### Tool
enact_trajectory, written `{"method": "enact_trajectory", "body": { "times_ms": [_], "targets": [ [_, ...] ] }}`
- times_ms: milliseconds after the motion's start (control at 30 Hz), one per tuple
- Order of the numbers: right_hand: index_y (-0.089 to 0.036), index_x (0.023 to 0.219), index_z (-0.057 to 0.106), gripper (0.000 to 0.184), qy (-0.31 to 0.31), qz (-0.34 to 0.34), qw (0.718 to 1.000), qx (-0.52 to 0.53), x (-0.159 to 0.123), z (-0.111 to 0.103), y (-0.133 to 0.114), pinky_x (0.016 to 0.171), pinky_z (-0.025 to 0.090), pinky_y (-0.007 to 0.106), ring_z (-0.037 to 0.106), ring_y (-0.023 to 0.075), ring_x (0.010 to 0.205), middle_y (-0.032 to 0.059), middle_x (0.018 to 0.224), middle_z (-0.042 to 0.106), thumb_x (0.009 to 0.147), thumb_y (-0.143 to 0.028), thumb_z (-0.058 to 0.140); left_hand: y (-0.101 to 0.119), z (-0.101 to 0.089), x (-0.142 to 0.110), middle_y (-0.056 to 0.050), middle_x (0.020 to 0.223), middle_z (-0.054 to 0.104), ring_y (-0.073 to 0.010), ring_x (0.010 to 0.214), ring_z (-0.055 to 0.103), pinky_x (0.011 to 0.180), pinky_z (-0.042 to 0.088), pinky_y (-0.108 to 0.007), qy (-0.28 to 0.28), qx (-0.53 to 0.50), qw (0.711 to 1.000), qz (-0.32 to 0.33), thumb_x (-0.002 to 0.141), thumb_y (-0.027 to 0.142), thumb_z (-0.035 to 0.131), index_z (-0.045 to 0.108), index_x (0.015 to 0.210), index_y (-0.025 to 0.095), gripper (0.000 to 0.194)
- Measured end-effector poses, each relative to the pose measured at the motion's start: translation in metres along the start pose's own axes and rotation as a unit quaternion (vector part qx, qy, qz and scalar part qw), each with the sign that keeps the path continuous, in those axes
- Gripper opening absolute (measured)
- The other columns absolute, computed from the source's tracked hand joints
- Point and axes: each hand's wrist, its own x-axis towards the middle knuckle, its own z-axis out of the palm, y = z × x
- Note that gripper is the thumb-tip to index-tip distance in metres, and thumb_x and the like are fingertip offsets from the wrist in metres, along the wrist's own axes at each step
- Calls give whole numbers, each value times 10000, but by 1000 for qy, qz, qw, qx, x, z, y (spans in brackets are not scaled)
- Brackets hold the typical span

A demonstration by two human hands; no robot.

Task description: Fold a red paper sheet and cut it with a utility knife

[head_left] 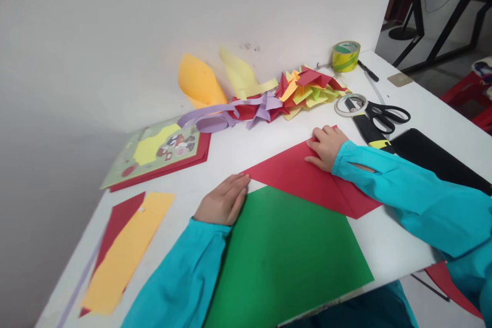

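White counter [240,149] across most of the frame, from lower left to upper right. On it, at bottom centre, a broad green sheet [288,246], laid flat, its upper edge overlapped by a red sheet [302,179]. Red sheet at centre right of the frame, creased toward its lower right end; long axis from a narrow tip near frame centre, sloping gently down to the right, to a wider end partly beneath the right sleeve [403,200].

Both hands in contact with the red sheet, neither one nearer. Left hand [225,197] at the narrow tip, forearm toward lower left, so most of the red paper off to the right of its fingers. Fingers straight, side by side, low over the tip; impossible to tell whether pinching or merely pressing. Right hand [326,148] on the upper edge near the top corner, forearm toward the right of the frame, with much of the sheet below and to the left. Fingers spread, slightly bent, resting on the paper, closed round nothing. Between the two hands, a bare stretch of red edge, slanting up to the right.
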Motion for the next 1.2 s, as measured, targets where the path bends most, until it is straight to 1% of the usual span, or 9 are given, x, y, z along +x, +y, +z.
{"method": "enact_trajectory", "body": {
  "times_ms": [100, 233, 367, 467, 567, 700, 833, 1000, 1200],
  "targets": [
    [-151, 1104, 625, 489, -2, 0, 1000, 2, 0, -1, 0, 775, 288, 371, 427, 274, 991, 139, 1151, 527, 899, -536, 404, -10, 3, -5, -96, 1182, 630, -222, 1122, 579, 971, 504, -413, 11, 10, 1000, -23, 940, 243, 366, 526, 1238, 171, 346],
    [-152, 1094, 627, 487, -2, 0, 1000, 0, -1, -1, -1, 775, 293, 373, 432, 272, 989, 137, 1146, 528, 898, -537, 402, -15, 6, -7, -97, 1146, 645, -220, 1097, 591, 979, 493, -417, 24, 26, 999, -39, 948, 258, 334, 539, 1222, 164, 355],
    [-143, 1083, 631, 480, 0, 0, 1000, -1, 0, 0, 0, 766, 296, 373, 428, 275, 989, 139, 1140, 530, 889, -532, 428, -11, 6, -4, -114, 1115, 658, -233, 1062, 608, 961, 502, -422, 27, 46, 998, -27, 937, 252, 360, 564, 1190, 143, 343],
    [-141, 1084, 631, 479, -1, -2, 1000, 0, 1, 1, 0, 755, 299, 374, 429, 279, 989, 141, 1147, 528, 886, -531, 435, 0, 6, 1, -147, 1055, 674, -263, 1012, 625, 918, 522, -444, 32, 68, 997, -7, 922, 252, 390, 604, 1116, 108, 323],
    [-145, 1093, 628, 478, 0, -4, 1000, 2, 1, 1, 0, 752, 302, 375, 433, 278, 990, 136, 1152, 527, 884, -532, 442, 15, 5, 8, -184, 997, 680, -293, 963, 634, 875, 532, -480, 40, 89, 995, 9, 914, 224, 392, 624, 1043, 68, 309],
    [-143, 1080, 632, 474, 2, -2, 1000, 1, 1, 1, 0, 753, 304, 375, 433, 280, 994, 136, 1151, 527, 881, -532, 451, 42, 0, 22, -189, 966, 683, -292, 948, 632, 848, 550, -451, 53, 96, 993, 40, 890, 179, 423, 617, 1028, 40, 276],
    [-143, 1083, 632, 473, 3, -2, 1000, 2, 1, 1, 0, 757, 305, 376, 433, 278, 995, 133, 1150, 527, 882, -530, 452, 71, -6, 39, -178, 956, 688, -275, 943, 634, 827, 570, -411, 63, 67, 994, 66, 873, 144, 446, 611, 1031, 31, 255],
    [-141, 1090, 629, 476, 6, -5, 1000, 1, 1, 1, 1, 763, 308, 377, 432, 278, 1000, 132, 1151, 526, 874, -534, 466, 111, -9, 54, -181, 949, 693, -284, 950, 634, 835, 572, -434, 64, 31, 994, 82, 847, 115, 451, 640, 974, 20, 247],
    [-141, 1082, 633, 538, 11, -3, 1000, 5, 0, 1, 0, 771, 308, 380, 433, 280, 1002, 140, 1142, 527, 903, -570, 363, 151, -8, 67, -181, 916, 703, -284, 909, 651, 828, 578, -443, 68, 2, 993, 92, 834, 118, 446, 670, 927, 17, 263]
  ]
}}
